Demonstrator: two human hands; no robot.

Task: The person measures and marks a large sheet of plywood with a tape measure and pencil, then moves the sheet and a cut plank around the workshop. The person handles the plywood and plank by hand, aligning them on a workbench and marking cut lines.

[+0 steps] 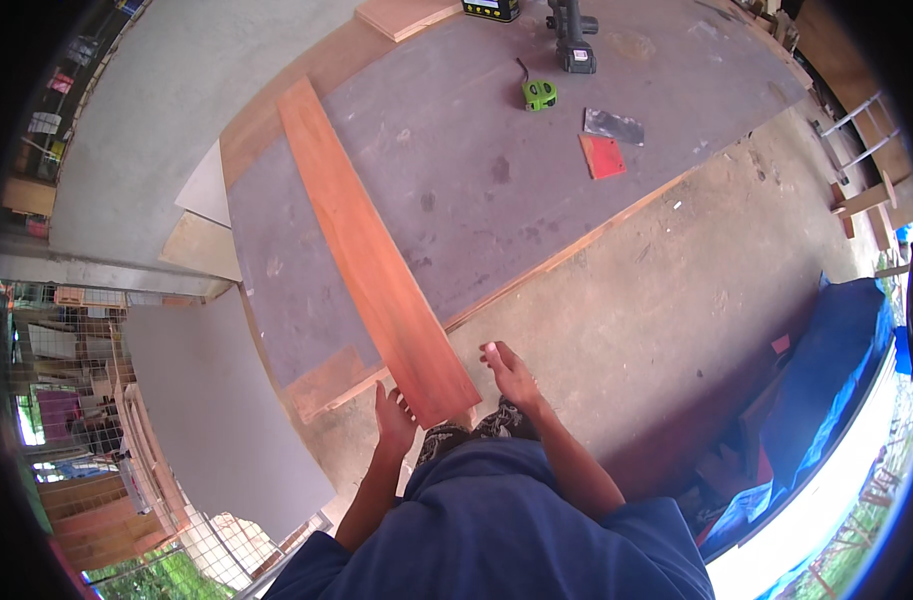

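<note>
A long reddish-brown wooden board lies across the grey-topped worktable, its near end jutting past the table's front edge toward my body. Close by the left edge of that near end is my left hand, thumb raised and apart from the fingers. Its fingertips are at the board's edge; whether they touch it or reach slightly under it I cannot tell. To the right of the board, my right hand hovers apart from it, thumb up, fingers loosely bent and holding nothing visible.
On the tabletop are a green tape measure, a black cordless power tool, a dark flat scraper-like plate and a red flat piece. A blue tarp covers things at right. A grey panel stands left, beside wire mesh.
</note>
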